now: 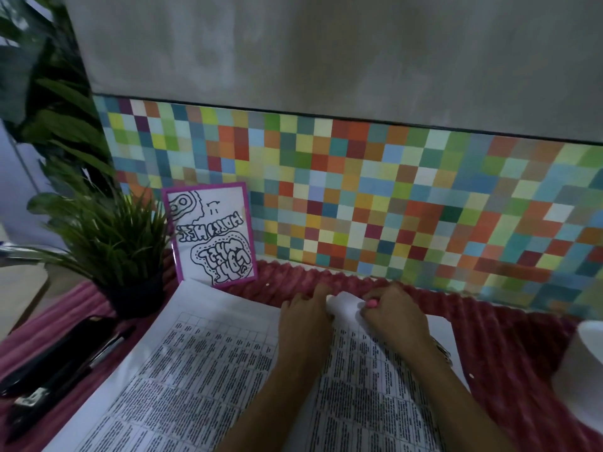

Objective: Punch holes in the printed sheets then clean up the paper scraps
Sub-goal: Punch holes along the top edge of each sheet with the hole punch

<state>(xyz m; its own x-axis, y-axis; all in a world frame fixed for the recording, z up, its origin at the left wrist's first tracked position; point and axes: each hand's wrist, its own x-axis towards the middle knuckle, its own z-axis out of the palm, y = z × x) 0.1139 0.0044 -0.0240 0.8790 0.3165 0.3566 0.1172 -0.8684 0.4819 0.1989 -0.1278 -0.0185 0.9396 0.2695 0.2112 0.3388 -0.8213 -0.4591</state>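
Observation:
A stack of printed sheets (202,380) covered in small table text lies on a pink ribbed cloth (509,334). My left hand (306,316) and my right hand (391,313) rest at the far edge of the sheets. Between them they pinch a small white piece of paper (344,305), curled upward. A pink object (372,303) shows at my right fingertips; I cannot tell what it is. A black hole punch (49,363) lies at the left beside a black pen (107,350). Two tiny white paper dots (267,284) lie on the cloth.
A potted green plant (120,256) stands at the back left. A pink-bordered card with a doodle (212,236) leans on the multicoloured checkered wall panel (391,197). A white container (584,370) sits at the right edge. A metallic item (443,349) peeks out under my right wrist.

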